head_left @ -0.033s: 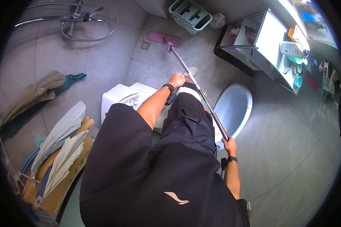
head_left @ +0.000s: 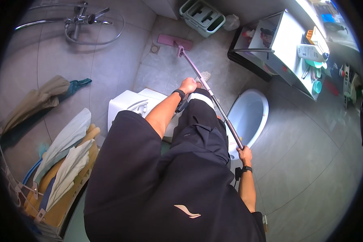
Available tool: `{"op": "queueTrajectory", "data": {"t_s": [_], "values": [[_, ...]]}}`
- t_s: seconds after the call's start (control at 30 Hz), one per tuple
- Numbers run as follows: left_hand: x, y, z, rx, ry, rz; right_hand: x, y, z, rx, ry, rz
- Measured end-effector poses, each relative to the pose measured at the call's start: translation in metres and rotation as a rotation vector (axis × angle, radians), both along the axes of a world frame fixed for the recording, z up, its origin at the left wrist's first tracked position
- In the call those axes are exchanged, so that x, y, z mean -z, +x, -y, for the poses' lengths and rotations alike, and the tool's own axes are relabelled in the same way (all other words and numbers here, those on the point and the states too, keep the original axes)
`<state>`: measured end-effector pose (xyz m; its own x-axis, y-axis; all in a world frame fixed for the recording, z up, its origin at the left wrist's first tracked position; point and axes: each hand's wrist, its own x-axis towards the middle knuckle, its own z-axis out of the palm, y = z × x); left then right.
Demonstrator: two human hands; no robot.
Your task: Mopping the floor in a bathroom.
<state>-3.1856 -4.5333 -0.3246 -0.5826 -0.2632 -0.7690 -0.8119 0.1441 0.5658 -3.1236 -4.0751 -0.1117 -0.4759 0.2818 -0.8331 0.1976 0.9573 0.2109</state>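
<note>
A flat mop stretches from near my right side to the far floor. Its pink head (head_left: pixel 174 42) lies flat on the grey tiles, and its pole (head_left: pixel 221 106) runs from pink to dark grey. My right hand (head_left: pixel 244 155) is wrapped round the pole's near end. My left hand (head_left: pixel 188 85) is curled into a fist above my knee, just left of the pole and apart from it; its fingertips are hidden. Dark bands sit on both wrists. A pale slipper (head_left: pixel 206 76) on my foot shows beside the pole.
A pale blue oval basin (head_left: pixel 249 117) stands right of the pole. A white appliance (head_left: pixel 123 105) is at left. Beyond are a green-white bucket (head_left: pixel 203 18) and a floor drain (head_left: pixel 154 49). A shelf unit (head_left: pixel 288 48) holds bottles; towels (head_left: pixel 66 137) hang at left below a shower tap (head_left: pixel 82 18).
</note>
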Motion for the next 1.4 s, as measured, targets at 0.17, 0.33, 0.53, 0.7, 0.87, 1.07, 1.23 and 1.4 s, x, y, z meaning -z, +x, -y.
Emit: {"op": "queueTrajectory", "data": {"t_s": [0.17, 0.33, 0.53, 0.7, 0.87, 1.07, 1.23, 1.4], "values": [[-0.026, -0.015, 0.004, 0.153, -0.028, 0.083, -0.001, -0.015, -0.006, -0.032, 0.093, -0.212], [-0.047, -0.026, 0.011, 0.211, -0.051, 0.077, -0.013, -0.039, 0.006, -0.328, -0.005, -0.723], [-0.073, -0.034, 0.029, 0.412, -0.199, -0.161, -0.071, -0.078, 0.072, -0.524, -0.154, -0.713], [-0.124, -0.061, 0.03, 0.584, -0.14, -0.266, -0.133, -0.095, 0.144, -0.644, -0.398, -0.552], [-0.239, -0.081, 0.01, 1.014, -0.267, -0.477, -0.202, -0.112, 0.23, -0.64, -0.7, -0.646], [-0.226, -0.067, 0.012, 1.032, -0.283, -0.622, -0.228, -0.124, 0.26, -0.812, -0.851, -0.733], [-0.184, -0.065, 0.013, 0.763, -0.032, -0.721, -0.269, -0.121, 0.228, -0.757, -0.839, -0.745], [-0.124, -0.052, -0.018, 0.958, -0.14, -0.833, -0.304, -0.106, 0.184, -0.548, -0.849, -0.82]]}}
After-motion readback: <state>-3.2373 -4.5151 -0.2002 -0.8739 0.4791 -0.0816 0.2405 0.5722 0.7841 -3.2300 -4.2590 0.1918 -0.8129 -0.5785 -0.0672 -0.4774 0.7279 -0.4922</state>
